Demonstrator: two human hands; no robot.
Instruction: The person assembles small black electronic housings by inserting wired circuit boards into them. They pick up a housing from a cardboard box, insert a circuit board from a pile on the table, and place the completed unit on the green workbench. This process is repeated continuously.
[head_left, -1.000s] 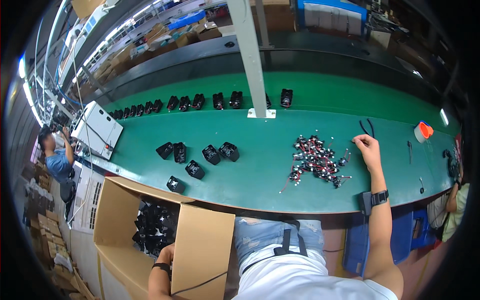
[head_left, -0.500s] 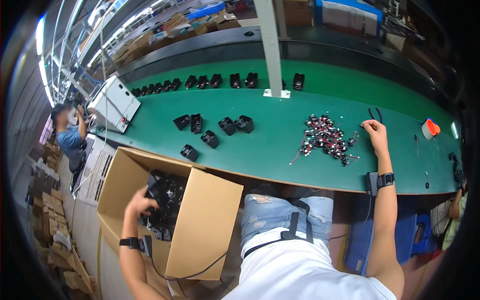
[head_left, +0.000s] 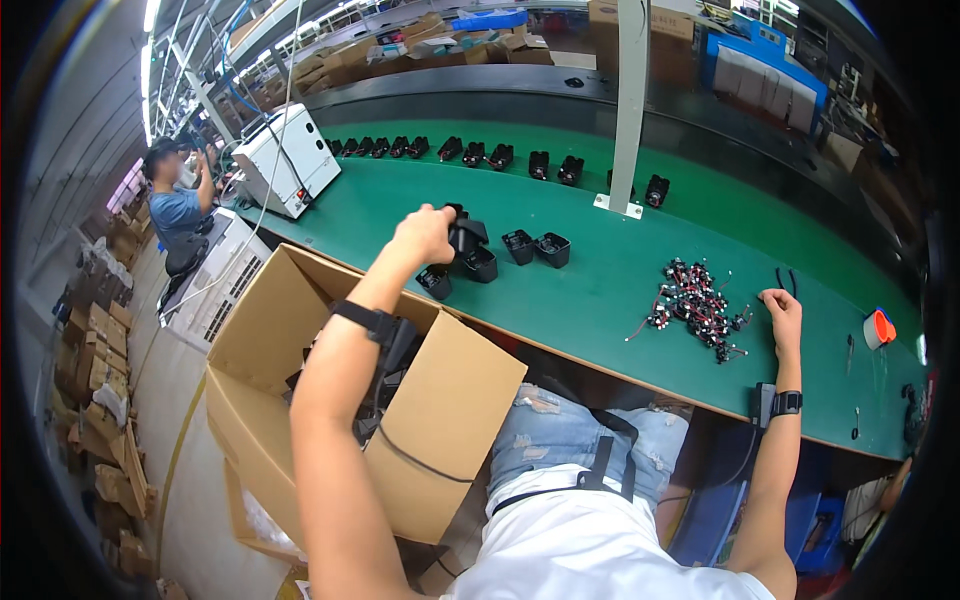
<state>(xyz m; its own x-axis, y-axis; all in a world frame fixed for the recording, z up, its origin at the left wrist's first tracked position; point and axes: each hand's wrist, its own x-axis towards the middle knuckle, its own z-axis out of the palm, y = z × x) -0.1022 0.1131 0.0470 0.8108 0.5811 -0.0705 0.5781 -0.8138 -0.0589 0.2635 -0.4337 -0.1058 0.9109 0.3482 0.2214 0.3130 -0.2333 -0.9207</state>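
My left hand [head_left: 424, 236] is closed on a black plastic housing [head_left: 468, 238] above the green bench top. Several like black housings [head_left: 552, 250] stand around and below it, the nearest ones partly covered by it. My right hand [head_left: 784, 312] rests on the bench at the right, its thumb and fingertips pinched together. Anything between those fingertips is too small to make out. Beside them lies a tool with two black handles [head_left: 788, 281]. To the left of that hand spreads a pile of small parts with red and black wires [head_left: 695, 305].
An open cardboard carton [head_left: 470, 385] with black parts inside stands against the bench's near edge, under my left arm. A grey post [head_left: 627, 120] rises from the bench. A row of black units [head_left: 500, 157] lines the far side. A white machine [head_left: 290, 165] stands left, near another person [head_left: 180, 215].
My left hand has come up out of the carton and over the bench, bringing a black housing. My right hand keeps its place by the black-handled tool. The whole view has shifted.
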